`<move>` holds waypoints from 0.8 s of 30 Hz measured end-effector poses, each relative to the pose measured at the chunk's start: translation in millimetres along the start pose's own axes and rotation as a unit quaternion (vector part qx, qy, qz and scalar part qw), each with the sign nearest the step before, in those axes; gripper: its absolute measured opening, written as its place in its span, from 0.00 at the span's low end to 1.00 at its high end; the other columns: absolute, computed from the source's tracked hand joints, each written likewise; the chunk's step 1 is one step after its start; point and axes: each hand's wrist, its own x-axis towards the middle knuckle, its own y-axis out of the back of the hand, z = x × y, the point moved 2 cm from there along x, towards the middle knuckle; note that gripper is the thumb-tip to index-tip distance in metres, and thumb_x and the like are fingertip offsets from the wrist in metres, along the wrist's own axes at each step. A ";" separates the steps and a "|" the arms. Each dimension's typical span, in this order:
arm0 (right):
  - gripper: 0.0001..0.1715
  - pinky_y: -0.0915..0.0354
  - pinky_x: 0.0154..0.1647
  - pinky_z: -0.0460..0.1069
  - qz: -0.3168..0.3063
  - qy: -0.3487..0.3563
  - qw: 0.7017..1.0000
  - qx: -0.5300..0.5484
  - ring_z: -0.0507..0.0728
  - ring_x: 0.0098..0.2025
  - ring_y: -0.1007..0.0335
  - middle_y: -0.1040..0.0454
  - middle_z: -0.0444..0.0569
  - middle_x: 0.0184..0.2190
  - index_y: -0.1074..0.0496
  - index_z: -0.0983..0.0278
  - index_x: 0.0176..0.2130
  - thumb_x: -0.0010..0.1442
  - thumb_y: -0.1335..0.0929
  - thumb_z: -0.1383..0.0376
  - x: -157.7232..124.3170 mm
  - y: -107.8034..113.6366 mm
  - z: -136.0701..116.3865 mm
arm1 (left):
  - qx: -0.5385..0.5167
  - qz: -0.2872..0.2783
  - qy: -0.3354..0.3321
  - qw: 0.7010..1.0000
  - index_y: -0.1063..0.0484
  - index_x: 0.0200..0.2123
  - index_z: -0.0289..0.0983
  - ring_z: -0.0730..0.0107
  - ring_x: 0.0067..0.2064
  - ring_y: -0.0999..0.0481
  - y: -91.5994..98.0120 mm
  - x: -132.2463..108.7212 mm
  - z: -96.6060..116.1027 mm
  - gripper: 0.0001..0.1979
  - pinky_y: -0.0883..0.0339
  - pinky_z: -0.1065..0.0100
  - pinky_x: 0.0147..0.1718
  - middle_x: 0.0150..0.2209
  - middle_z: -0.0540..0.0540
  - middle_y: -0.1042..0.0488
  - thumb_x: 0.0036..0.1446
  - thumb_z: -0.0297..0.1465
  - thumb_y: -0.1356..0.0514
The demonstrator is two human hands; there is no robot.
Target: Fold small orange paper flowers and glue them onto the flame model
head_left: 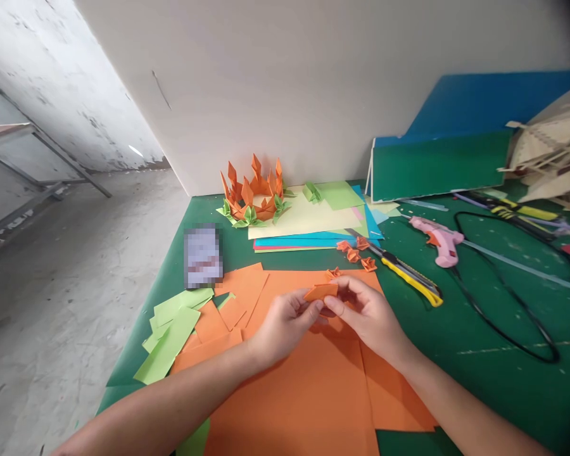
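Observation:
A small folded piece of orange paper (321, 291) is pinched between both hands above large orange sheets (289, 392). My left hand (287, 320) grips its left side, thumb in front. My right hand (368, 310) has thumb and fingers closed on its right end. Just beyond my hands lie several small folded orange paper pieces (353, 254). Farther back stands an orange folded-paper ring with upright points (254, 190), with green paper leaves (249, 215) around its base.
Green paper strips (168, 342) and a pixelated rectangular object (202, 256) lie left. A yellow utility knife (411, 278) and a pink glue gun (439, 240) with a looping black cord (494, 323) lie right. Coloured sheets (304, 218) are stacked behind, near a green board (439, 166).

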 end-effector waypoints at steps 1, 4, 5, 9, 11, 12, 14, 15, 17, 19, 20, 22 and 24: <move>0.11 0.32 0.38 0.49 -0.015 -0.018 1.000 0.015 0.54 0.35 0.32 0.30 0.45 0.32 0.31 0.60 0.38 0.60 0.32 0.55 0.3 -0.5 0.2 | -0.001 0.011 -0.001 1.000 0.27 0.41 0.36 0.64 0.35 0.20 0.8 0.6 -0.7 0.20 0.28 0.65 0.36 0.33 0.44 0.21 0.53 0.45 0.36; 0.13 0.32 0.37 0.49 -0.019 -0.047 0.998 0.047 0.55 0.36 0.30 0.29 0.46 0.32 0.31 0.62 0.33 0.59 0.31 0.54 0.9 -0.6 -1.6 | -0.015 0.043 0.006 0.999 0.35 0.43 0.39 0.63 0.33 0.19 2.5 1.1 -2.9 0.22 0.29 0.66 0.33 0.29 0.48 0.21 0.52 0.44 0.35; 0.14 0.32 0.37 0.49 -0.018 -0.052 0.997 0.052 0.55 0.35 0.30 0.29 0.46 0.31 0.31 0.62 0.32 0.59 0.31 0.54 1.0 -0.6 -2.5 | -0.020 0.044 0.009 0.999 0.37 0.43 0.40 0.63 0.33 0.19 2.6 0.8 -3.3 0.22 0.29 0.67 0.32 0.29 0.48 0.21 0.52 0.44 0.35; 0.12 0.32 0.37 0.49 -0.027 -0.045 0.997 0.051 0.55 0.35 0.31 0.29 0.46 0.31 0.29 0.63 0.33 0.60 0.32 0.55 1.2 -1.7 -6.4 | -0.045 0.022 0.012 0.999 0.38 0.43 0.41 0.65 0.32 0.19 1.3 -1.4 -1.9 0.21 0.30 0.69 0.30 0.28 0.49 0.21 0.53 0.44 0.35; 0.12 0.32 0.37 0.49 -0.031 -0.036 0.997 0.056 0.54 0.35 0.31 0.29 0.46 0.31 0.29 0.62 0.33 0.60 0.32 0.56 1.1 -3.0 -8.0 | -0.063 0.022 0.016 0.998 0.38 0.43 0.40 0.66 0.31 0.20 0.0 -1.8 -0.6 0.21 0.31 0.70 0.28 0.28 0.49 0.20 0.52 0.43 0.34; 0.12 0.32 0.36 0.48 -0.029 -0.035 0.997 0.063 0.54 0.35 0.32 0.29 0.46 0.31 0.30 0.62 0.32 0.61 0.33 0.56 0.9 -3.7 -8.5 | -0.077 0.028 0.017 0.996 0.38 0.44 0.40 0.66 0.31 0.19 -1.0 -1.8 0.0 0.22 0.30 0.70 0.28 0.28 0.49 0.20 0.52 0.42 0.34; 0.12 0.33 0.37 0.48 -0.020 -0.035 0.995 0.087 0.54 0.35 0.32 0.30 0.45 0.31 0.31 0.62 0.33 0.61 0.33 0.56 0.0 -5.5 -9.3 | -0.113 0.046 0.018 0.992 0.37 0.43 0.39 0.66 0.32 0.19 -3.4 -1.8 1.7 0.22 0.30 0.69 0.31 0.27 0.50 0.21 0.50 0.40 0.32; 0.12 0.32 0.37 0.48 -0.019 -0.035 0.994 0.102 0.54 0.36 0.32 0.31 0.45 0.32 0.32 0.61 0.33 0.62 0.33 0.55 -0.8 -6.5 -9.5 | -0.127 0.055 0.018 0.990 0.36 0.40 0.38 0.67 0.32 0.19 -4.8 -1.9 2.6 0.21 0.30 0.69 0.33 0.26 0.51 0.21 0.49 0.39 0.31; 0.11 0.32 0.37 0.47 -0.026 -0.037 0.990 0.131 0.53 0.35 0.33 0.31 0.44 0.32 0.33 0.60 0.36 0.63 0.34 0.55 -3.0 -8.4 -9.3 | -0.140 0.061 0.024 0.988 0.34 0.34 0.37 0.69 0.32 0.20 -7.5 -2.3 4.6 0.19 0.30 0.70 0.36 0.25 0.50 0.22 0.47 0.38 0.30; 0.10 0.32 0.36 0.46 -0.023 -0.031 0.989 0.140 0.52 0.34 0.33 0.32 0.43 0.33 0.33 0.58 0.40 0.63 0.35 0.55 -5.3 -8.2 -8.4 | -0.131 0.061 0.030 0.989 0.35 0.28 0.36 0.71 0.31 0.21 -8.7 -2.5 6.0 0.18 0.31 0.70 0.35 0.25 0.49 0.22 0.47 0.39 0.30; 0.10 0.32 0.36 0.45 -0.014 -0.021 0.991 0.133 0.51 0.35 0.33 0.32 0.43 0.35 0.33 0.57 0.41 0.63 0.34 0.55 -6.1 -7.1 -8.1 | -0.123 0.060 0.033 0.990 0.35 0.27 0.36 0.72 0.30 0.22 -8.4 -2.4 6.4 0.18 0.31 0.70 0.35 0.25 0.48 0.22 0.47 0.39 0.30; 0.12 0.32 0.42 0.46 0.005 0.014 0.995 0.101 0.52 0.41 0.33 0.31 0.44 0.40 0.33 0.55 0.45 0.63 0.34 0.55 -6.9 -4.1 -8.0 | -0.100 0.060 0.035 0.993 0.34 0.27 0.36 0.72 0.28 0.25 -6.5 -1.9 6.0 0.19 0.33 0.70 0.32 0.24 0.49 0.24 0.46 0.41 0.30; 0.13 0.34 0.47 0.47 0.015 0.051 0.997 0.063 0.54 0.47 0.34 0.31 0.45 0.44 0.32 0.54 0.47 0.62 0.33 0.57 -6.9 -1.7 -8.8 | -0.066 0.056 0.030 0.996 0.33 0.28 0.35 0.74 0.26 0.27 -3.8 -1.4 4.9 0.20 0.35 0.70 0.29 0.23 0.50 0.26 0.45 0.43 0.30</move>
